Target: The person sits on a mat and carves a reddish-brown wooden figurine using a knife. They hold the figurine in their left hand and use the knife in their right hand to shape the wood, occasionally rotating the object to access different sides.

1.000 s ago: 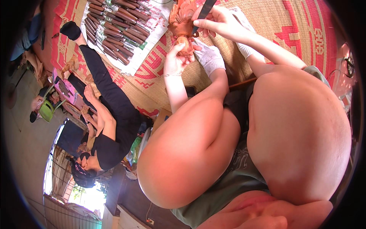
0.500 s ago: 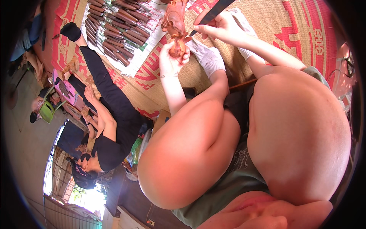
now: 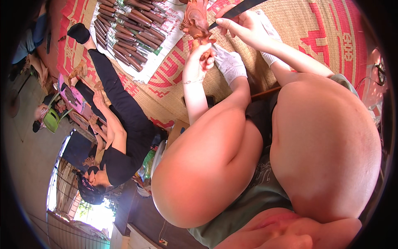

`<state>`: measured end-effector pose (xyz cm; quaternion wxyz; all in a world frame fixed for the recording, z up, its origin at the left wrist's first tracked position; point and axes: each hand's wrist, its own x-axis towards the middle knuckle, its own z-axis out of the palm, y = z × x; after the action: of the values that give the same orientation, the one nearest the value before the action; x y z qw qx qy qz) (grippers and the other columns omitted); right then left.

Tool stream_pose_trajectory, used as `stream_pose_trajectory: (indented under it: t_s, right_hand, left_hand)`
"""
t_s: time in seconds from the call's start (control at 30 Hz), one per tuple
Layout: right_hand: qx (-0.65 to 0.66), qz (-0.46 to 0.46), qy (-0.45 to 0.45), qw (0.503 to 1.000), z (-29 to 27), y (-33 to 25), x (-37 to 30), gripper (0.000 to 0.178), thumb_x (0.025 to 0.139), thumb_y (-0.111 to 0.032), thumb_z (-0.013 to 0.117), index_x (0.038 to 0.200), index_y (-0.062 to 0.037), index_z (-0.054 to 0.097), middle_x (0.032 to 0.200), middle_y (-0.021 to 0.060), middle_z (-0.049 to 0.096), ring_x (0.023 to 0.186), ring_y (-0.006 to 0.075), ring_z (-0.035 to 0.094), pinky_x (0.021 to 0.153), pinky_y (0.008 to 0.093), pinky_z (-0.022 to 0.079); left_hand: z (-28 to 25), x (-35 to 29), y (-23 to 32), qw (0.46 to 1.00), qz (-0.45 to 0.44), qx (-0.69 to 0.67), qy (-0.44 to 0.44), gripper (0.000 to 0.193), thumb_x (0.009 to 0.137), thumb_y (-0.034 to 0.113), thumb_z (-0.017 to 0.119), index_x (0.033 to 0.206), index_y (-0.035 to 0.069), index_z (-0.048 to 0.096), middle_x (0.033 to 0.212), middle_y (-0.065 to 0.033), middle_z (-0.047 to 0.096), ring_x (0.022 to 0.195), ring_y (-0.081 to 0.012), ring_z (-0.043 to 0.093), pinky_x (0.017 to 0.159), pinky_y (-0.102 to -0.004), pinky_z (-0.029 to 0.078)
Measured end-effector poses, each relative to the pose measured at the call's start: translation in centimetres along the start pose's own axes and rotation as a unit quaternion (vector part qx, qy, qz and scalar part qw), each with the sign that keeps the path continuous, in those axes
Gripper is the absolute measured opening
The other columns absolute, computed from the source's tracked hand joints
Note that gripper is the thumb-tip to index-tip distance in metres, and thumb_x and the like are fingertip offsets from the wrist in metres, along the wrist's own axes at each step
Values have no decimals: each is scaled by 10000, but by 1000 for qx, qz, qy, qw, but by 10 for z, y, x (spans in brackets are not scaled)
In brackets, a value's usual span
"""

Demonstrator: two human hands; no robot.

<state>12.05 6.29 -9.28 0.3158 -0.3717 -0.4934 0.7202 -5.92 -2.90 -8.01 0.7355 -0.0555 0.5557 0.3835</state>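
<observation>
My left hand (image 3: 198, 62) is closed round the lower end of a reddish-brown carved wooden figure (image 3: 195, 17). The figure stands up from my fist, and its top runs to the upper edge of the picture. In my right hand (image 3: 245, 30) is a long, dark, flat blade (image 3: 243, 8), pinched close to its narrow pointed end. That tip meets the side of the carving, or lies very close to it; I cannot tell which. The blade's wider part slants away to the upper right.
Several wooden-handled carving tools (image 3: 128, 31) lie on a white sheet (image 3: 143, 74) at the upper left. A red-patterned straw mat (image 3: 290, 18) spreads beneath. To the left, a person in black (image 3: 120, 159) sits with legs stretched out. A green chair (image 3: 51, 120) stands farther off.
Both hands have shifted slightly right with the carving and the blade. My left hand has turned, so its fingers now cover more of the carving's lower end.
</observation>
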Motion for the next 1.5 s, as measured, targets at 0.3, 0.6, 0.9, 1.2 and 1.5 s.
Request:
stream_pose_trajectory:
  t_s: [0.3,0.6,0.9,1.2,1.5]
  right_hand:
    - [-66,-12,-13,998,-7,-8,16,271,866,-139,600,1086,17,572,942,82,641,851,142,581,752,297,481]
    - [-77,-58,-81,992,-1,-9,48,230,885,-143,568,1045,23,575,889,62,626,771,108,576,660,262,482]
    - [-30,6,-134,990,-12,-14,63,287,914,-273,558,1012,-6,586,841,46,597,729,98,550,619,244,464]
    - [-225,-115,-232,939,-10,-21,66,212,901,-202,539,947,0,586,734,140,602,665,233,594,623,344,475]
    - [-225,-82,-232,943,-11,-30,67,247,825,-198,637,923,13,554,761,159,582,714,283,583,668,373,459]
  left_hand:
    - [-3,1,-3,999,-17,-22,-35,316,841,138,608,1113,47,476,795,-96,591,539,-150,566,449,-213,457]
    - [2,-2,1,1000,3,10,-26,419,849,189,561,1172,-59,462,735,-59,530,513,-92,440,423,-184,325]
    - [9,-2,-1,997,11,75,-14,440,845,199,556,1156,-100,471,695,-33,519,490,-63,406,406,-175,288]
    - [13,-1,-1,997,13,81,4,310,817,158,614,1046,-41,550,666,-46,559,458,-63,456,392,-187,340]
    - [16,-3,-1,996,18,86,5,304,818,161,613,1035,-43,549,665,-48,557,461,-60,456,394,-187,344]
